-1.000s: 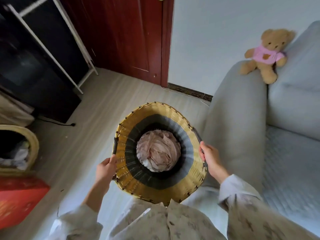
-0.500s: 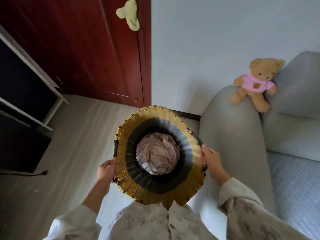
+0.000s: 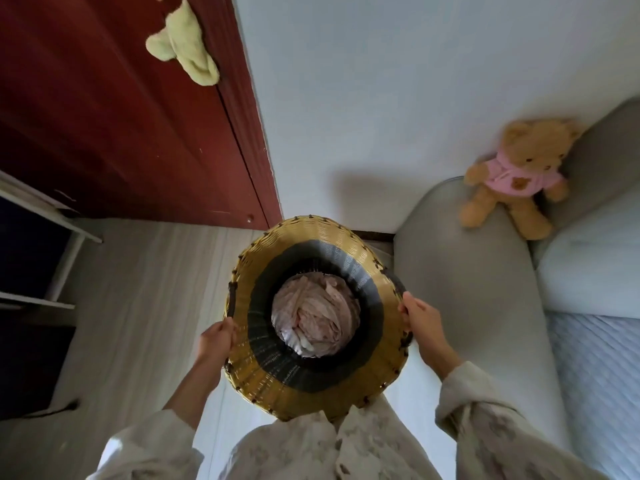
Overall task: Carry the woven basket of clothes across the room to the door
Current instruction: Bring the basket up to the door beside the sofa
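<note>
I look straight down into a round woven basket (image 3: 308,389) with a yellow rim and a dark inner band, held off the floor in front of my body. Crumpled pinkish clothes (image 3: 313,318) fill its bottom. My left hand (image 3: 216,342) grips the handle on the basket's left rim. On the right rim, my right hand (image 3: 420,320) is closed around the other handle. The dark red wooden door (image 3: 121,126) fills the upper left, just ahead of the basket.
A pale green cloth (image 3: 183,46) hangs on the door. A grey sofa armrest (image 3: 464,282) is close on the right, with a teddy bear (image 3: 516,174) in a pink shirt on it. A white-framed dark rack (image 3: 38,244) stands at the left; a black cable (image 3: 65,407) lies on the floor.
I have walked forward with the basket: the door and the wall now loom larger and nearer, and the sofa armrest has slid closer on the right. Both hands keep their grip.
</note>
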Demonstrator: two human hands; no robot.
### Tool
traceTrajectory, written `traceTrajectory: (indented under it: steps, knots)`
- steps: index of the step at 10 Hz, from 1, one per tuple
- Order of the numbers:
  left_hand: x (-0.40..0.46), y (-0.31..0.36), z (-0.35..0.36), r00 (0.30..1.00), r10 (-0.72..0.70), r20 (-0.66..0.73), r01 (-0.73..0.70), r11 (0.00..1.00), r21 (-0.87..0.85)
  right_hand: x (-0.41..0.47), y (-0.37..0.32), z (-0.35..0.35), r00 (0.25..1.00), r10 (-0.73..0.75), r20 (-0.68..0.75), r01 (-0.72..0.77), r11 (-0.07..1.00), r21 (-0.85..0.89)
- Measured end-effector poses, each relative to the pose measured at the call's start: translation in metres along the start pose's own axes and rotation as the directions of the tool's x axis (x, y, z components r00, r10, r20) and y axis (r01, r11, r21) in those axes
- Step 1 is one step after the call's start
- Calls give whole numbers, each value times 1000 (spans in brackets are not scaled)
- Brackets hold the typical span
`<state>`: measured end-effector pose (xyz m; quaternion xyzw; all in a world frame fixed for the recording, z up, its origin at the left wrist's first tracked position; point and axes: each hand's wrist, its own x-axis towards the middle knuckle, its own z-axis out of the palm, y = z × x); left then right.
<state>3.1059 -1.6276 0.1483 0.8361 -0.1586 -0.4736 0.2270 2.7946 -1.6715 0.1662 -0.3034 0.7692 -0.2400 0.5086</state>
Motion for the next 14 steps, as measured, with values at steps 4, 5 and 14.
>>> traceTrajectory:
  steps: [4, 5, 14]
  knots:
    - [93, 126, 61, 997, -59, 55, 50, 986, 162, 154, -78, 22, 950, 273, 151, -271, 962, -37]
    - [124, 140, 76, 991, -89, 102, 65, 973, 222, 190, -82, 30, 938, 315, 147, -297, 945, -135]
    - [274, 121, 145, 972, -128, 199, 38, 913, 405, 295, -35, 91, 927, 367, 79, -352, 923, -157]
